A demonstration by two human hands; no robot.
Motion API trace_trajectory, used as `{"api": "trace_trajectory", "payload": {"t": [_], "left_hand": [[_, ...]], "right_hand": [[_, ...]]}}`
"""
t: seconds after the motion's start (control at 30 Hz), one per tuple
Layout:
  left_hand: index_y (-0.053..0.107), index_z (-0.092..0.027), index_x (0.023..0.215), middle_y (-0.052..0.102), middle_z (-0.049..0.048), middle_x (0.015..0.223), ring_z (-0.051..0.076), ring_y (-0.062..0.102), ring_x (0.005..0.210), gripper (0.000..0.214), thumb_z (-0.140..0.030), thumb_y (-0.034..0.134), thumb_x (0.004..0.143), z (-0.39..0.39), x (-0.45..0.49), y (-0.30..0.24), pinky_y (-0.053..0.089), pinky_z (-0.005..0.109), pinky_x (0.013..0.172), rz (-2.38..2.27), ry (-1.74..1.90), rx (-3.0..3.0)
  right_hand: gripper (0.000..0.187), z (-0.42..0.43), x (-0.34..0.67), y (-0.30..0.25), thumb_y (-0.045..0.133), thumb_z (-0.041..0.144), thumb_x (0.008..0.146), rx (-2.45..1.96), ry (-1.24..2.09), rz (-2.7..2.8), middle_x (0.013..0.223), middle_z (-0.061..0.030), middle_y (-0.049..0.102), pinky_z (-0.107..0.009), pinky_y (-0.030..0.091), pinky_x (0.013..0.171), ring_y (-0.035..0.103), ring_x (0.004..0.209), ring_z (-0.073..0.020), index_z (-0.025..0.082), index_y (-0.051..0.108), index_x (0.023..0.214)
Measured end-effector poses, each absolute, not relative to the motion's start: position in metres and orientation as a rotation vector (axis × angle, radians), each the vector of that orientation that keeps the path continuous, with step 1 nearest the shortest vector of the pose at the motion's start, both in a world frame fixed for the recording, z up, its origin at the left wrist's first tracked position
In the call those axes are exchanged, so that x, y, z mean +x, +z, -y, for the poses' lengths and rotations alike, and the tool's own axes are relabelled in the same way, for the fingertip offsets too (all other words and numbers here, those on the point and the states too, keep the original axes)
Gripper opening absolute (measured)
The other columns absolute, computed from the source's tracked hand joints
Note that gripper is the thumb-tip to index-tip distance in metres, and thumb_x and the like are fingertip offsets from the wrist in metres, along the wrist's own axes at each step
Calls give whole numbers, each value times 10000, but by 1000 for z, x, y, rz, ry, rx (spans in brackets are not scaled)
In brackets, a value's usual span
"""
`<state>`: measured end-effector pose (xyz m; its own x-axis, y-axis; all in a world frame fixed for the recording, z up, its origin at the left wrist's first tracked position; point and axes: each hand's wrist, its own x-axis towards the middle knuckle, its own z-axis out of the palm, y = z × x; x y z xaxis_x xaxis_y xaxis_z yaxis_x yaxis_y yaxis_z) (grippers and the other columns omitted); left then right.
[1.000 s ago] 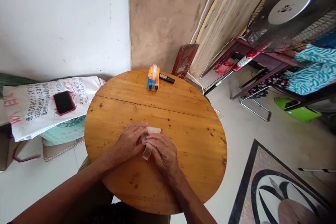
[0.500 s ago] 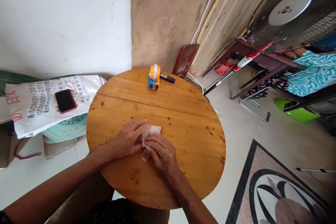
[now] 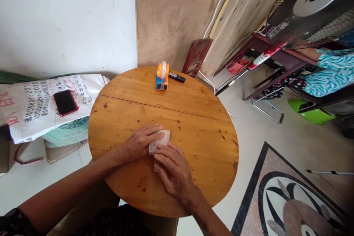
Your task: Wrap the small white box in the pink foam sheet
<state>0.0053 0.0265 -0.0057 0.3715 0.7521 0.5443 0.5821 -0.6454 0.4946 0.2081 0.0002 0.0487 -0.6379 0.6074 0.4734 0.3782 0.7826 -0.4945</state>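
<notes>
A small white, translucent wrapped packet [image 3: 159, 142] lies on the round wooden table [image 3: 132, 88] between my two hands. My left hand [image 3: 138, 142] holds it from the left, with its fingertips on top. A strip of clear tape [image 3: 156, 166] sticks out from the packet's near side. My right hand [image 3: 175, 169] is curved over this near side; its fingertips touch the packet and the strip lies by its thumb. What is inside the wrapping cannot be made out.
An orange and blue tape dispenser [image 3: 162, 76] and a black remote-like object [image 3: 177, 77] stand at the table's far edge. A phone [image 3: 65, 102] rests on white sacks [image 3: 91, 90] to the left. A chair [image 3: 197, 57], a fan [image 3: 318, 0] and a seated person's patterned clothing [image 3: 329, 73] are beyond.
My right hand has shifted slightly down and its fingers have loosened, showing more of the packet. My left fingers reach further over the packet's top. The view has moved slightly.
</notes>
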Motion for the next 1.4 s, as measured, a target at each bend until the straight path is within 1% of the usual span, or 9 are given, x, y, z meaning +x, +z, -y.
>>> {"api": "trace_trajectory", "payload": {"t": [0.13,0.3,0.5,0.7,0.87,0.97,1.1,1.23,1.4], "left_hand": [[592,-228,1289,581,134,1367,247,512,1308,414,-122,536,894,-25,5,-3,467,458,1067,-1187,1142,2407],[584,-225,1299,570,135,1382,250,511,1310,450,-85,524,874,-24,6,-1,470,453,1065,-1204,1132,2410],[567,-204,1315,552,148,1397,250,493,1324,457,-90,536,873,-24,6,-3,446,445,1087,-1180,1125,2403],[596,-179,1275,578,140,1365,253,554,1254,435,-129,542,846,-28,4,5,467,414,1053,-1160,1097,2197],[631,-147,1211,683,99,1183,259,668,1012,431,-270,589,800,-35,2,25,545,372,872,-1083,938,1610],[658,-147,1147,720,77,1039,229,671,890,417,-305,648,762,-43,0,36,529,321,776,-967,770,1334],[687,-123,1059,714,65,930,193,634,809,386,-318,651,727,-64,1,41,472,286,724,-964,777,1075],[699,-109,927,671,39,752,146,559,627,329,-354,636,717,-86,2,41,395,251,575,-1068,813,1008],[698,-116,953,680,49,781,159,587,676,387,-468,613,816,-91,1,36,426,259,624,-966,816,1076]], "right_hand": [[440,-7,227,52,572,157,859,-893,418,2295,1254,-105,640,-471,472,1017,592,1188,-254,263,552,1285],[699,-30,232,45,626,317,866,-1107,630,2320,1455,-153,482,-498,434,1071,475,1330,-293,236,320,1489],[681,-28,231,39,601,414,893,-1139,751,2266,1434,-151,504,-512,426,1065,490,1306,-304,240,319,1488],[524,-28,245,45,530,252,926,-1056,660,2278,1454,-105,482,-498,375,1118,433,1360,-261,281,399,1432],[726,-41,242,48,618,243,860,-982,717,2356,1528,-124,378,-530,346,1128,366,1405,-295,278,278,1501],[883,-54,227,53,734,356,787,-1005,943,2297,1501,-155,408,-508,399,1082,426,1354,-320,250,249,1518],[800,-77,207,64,735,375,774,-1077,1188,2109,1318,-137,585,-455,476,979,579,1168,-281,221,358,1462],[846,-97,197,68,788,369,711,-1051,1267,2006,1306,-112,608,-434,487,955,607,1119,-261,244,380,1442],[884,-107,188,51,813,381,670,-1057,1462,1704,1298,-132,625,-414,508,957,634,1122,-263,222,382,1425]]}}
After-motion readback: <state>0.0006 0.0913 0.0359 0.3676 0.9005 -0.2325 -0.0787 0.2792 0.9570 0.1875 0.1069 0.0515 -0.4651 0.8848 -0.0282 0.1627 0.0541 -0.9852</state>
